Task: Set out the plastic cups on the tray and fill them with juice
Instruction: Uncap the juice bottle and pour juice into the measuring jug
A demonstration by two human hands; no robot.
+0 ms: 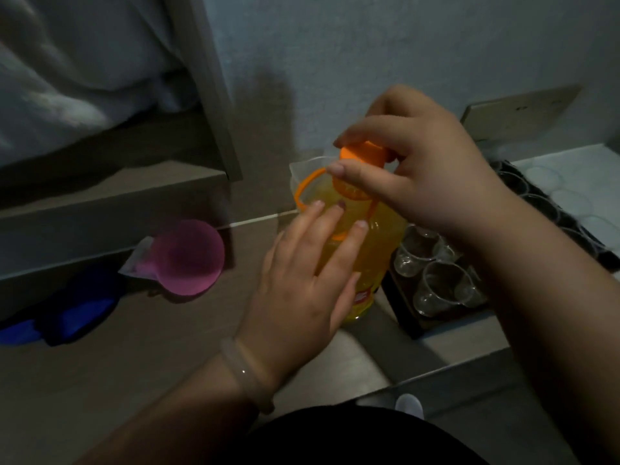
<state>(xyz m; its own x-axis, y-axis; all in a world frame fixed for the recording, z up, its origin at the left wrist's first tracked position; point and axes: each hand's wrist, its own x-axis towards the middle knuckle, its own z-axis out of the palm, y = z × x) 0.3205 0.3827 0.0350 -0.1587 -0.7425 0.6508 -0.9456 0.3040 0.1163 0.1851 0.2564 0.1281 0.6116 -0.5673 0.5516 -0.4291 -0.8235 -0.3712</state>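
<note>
Both hands are on the juice bottle (385, 243), which stands just left of the dark tray (414, 325) of clear plastic cups (436, 283): right hand (432, 182) pinching its orange cap (362, 154), left hand (302, 283) resting straight-fingered against its shoulder.

A pink cup (188, 256) lies on its side on the floor, just beside something blue (67, 310). Above them, white bedding (67, 62) rests on a wooden bed frame (110, 193).
</note>
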